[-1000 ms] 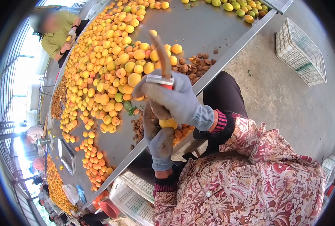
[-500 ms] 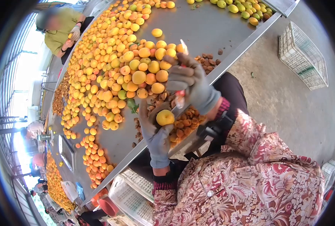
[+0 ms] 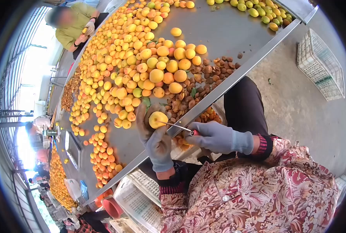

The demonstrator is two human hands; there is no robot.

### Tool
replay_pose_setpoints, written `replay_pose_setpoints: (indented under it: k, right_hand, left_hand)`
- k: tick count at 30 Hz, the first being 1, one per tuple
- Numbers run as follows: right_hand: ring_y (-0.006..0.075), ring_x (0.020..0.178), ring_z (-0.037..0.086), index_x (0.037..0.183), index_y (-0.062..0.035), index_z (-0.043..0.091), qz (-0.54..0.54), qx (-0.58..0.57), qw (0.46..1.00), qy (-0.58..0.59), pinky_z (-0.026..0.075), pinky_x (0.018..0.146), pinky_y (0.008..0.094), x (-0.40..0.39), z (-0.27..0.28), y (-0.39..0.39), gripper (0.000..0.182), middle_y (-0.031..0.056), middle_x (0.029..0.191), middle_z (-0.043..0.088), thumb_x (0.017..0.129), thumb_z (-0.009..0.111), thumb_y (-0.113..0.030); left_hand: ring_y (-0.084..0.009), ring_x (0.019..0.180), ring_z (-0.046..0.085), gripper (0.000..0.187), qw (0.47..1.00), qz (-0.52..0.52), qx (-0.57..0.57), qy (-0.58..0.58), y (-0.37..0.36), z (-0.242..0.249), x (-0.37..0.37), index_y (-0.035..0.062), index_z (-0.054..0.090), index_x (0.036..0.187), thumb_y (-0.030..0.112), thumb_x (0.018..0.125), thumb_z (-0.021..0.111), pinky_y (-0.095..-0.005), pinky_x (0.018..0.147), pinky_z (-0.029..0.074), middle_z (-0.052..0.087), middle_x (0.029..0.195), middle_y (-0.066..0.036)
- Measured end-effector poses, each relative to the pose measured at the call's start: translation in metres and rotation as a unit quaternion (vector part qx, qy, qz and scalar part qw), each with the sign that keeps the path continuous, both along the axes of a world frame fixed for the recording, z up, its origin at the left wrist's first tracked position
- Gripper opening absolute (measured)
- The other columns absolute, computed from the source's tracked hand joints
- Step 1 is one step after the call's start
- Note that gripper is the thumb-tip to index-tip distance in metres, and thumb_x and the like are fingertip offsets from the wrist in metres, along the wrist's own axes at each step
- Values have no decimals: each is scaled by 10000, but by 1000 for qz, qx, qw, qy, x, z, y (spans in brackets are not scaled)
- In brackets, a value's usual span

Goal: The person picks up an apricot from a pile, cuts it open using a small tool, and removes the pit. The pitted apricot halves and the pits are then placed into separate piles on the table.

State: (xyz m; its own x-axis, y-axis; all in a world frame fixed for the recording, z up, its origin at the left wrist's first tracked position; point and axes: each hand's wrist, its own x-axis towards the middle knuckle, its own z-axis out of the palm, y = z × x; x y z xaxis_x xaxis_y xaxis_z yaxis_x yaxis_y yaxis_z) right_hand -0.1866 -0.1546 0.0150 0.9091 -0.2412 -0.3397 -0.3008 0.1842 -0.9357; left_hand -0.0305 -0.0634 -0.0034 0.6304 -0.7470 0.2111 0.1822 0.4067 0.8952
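My left hand [image 3: 154, 140], in a grey glove, holds a yellow apricot [image 3: 157, 119] between thumb and fingers, over the table's near edge. My right hand [image 3: 216, 137], also gloved, is closed round the red handle of a tool with a thin metal shaft [image 3: 180, 127]. Its tip meets the apricot's right side. Just beyond my hands, brown apricot pits [image 3: 215, 72] lie in a heap along the table edge. Whole apricots [image 3: 120, 66] spread in a large pile behind them.
The metal table [image 3: 223, 33] has a raised rim. Pitted apricot halves [image 3: 208, 115] show below its edge. White plastic crates [image 3: 321, 64] stand on the floor at right and below left. Greener fruit [image 3: 258, 9] lies at the far right. A person [image 3: 70, 25] works across the table.
My right hand has come down from above the table to the right of the apricot, bringing the tool's tip against it. The left hand still holds the apricot; the view has shifted slightly.
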Motion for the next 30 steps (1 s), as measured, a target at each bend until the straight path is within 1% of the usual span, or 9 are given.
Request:
replay_pose_setpoints:
  k: [4, 7, 12, 16, 18, 22, 24, 25, 30]
  right_hand:
    - [134, 560, 592, 1162, -27, 478, 13, -62, 998, 23, 486, 559, 279, 2, -2, 3, 376, 37, 635, 561, 930, 472, -323]
    - [181, 665, 619, 1108, -40, 488, 27, -53, 996, 68, 501, 635, 301, 1, 4, 4, 390, 108, 749, 588, 917, 501, -380]
    - [362, 843, 607, 1080, -15, 456, 63, -210, 971, 96, 473, 763, 416, -1, 9, 5, 377, 222, 836, 601, 908, 467, -351]
    - [372, 766, 605, 1058, -10, 455, 47, -274, 956, 90, 464, 696, 425, -2, 0, 12, 382, 199, 729, 593, 913, 469, -364]
    - [375, 879, 602, 1136, -12, 433, 59, -252, 957, 128, 468, 782, 448, 2, 0, 13, 394, 220, 874, 613, 890, 470, -317]
    - [375, 892, 603, 1128, -8, 445, 42, -237, 960, 141, 472, 797, 439, 4, 0, 15, 387, 222, 906, 614, 891, 463, -314]
    - [392, 824, 593, 971, 0, 449, 30, -269, 954, 128, 460, 739, 439, 4, -2, 15, 362, 228, 805, 595, 909, 467, -356]
    - [392, 824, 593, 971, 0, 449, 30, -268, 954, 129, 460, 739, 439, 5, -1, 14, 362, 228, 805, 595, 909, 467, -356]
    - [389, 845, 593, 984, 7, 453, 43, -236, 962, 132, 460, 755, 438, 11, -6, 14, 367, 230, 832, 599, 904, 476, -351]
  left_hand:
    - [-227, 1164, 476, 704, 998, 8, 20, -65, 8, -2, 4, 17, 284, 1390, -55, 731, 522, -328, 969, 399, 477, 1250, -179]
    - [-225, 1158, 478, 725, 998, 9, 18, -61, 10, 2, 3, 17, 284, 1390, -82, 711, 518, -321, 965, 396, 485, 1241, -181]
    - [-230, 1136, 495, 721, 990, 12, 57, -127, 15, -4, 10, -1, 290, 1380, -48, 718, 571, -327, 950, 412, 515, 1214, -173]
    - [-225, 1103, 519, 694, 975, 30, 96, -196, 16, -8, 10, -28, 316, 1359, 13, 740, 626, -328, 933, 430, 532, 1206, -166]
    - [-223, 1100, 521, 679, 976, 34, 89, -195, 16, -12, 9, -34, 326, 1354, 12, 746, 625, -325, 934, 430, 530, 1212, -166]
    - [-222, 1097, 524, 639, 976, 56, 84, -192, 13, -19, 5, -37, 352, 1344, 21, 766, 617, -323, 937, 427, 527, 1225, -160]
    - [-221, 1096, 524, 630, 959, 49, 112, -254, 16, -16, 10, -34, 356, 1344, 20, 771, 611, -324, 937, 427, 526, 1227, -159]
    - [-221, 1095, 524, 620, 937, 43, 139, -316, 18, -15, 13, -32, 359, 1343, 19, 776, 604, -326, 938, 427, 526, 1230, -157]
    - [-231, 1103, 525, 570, 947, 10, 146, -288, 19, -18, 23, -30, 372, 1333, 52, 812, 589, -322, 923, 443, 519, 1229, -154]
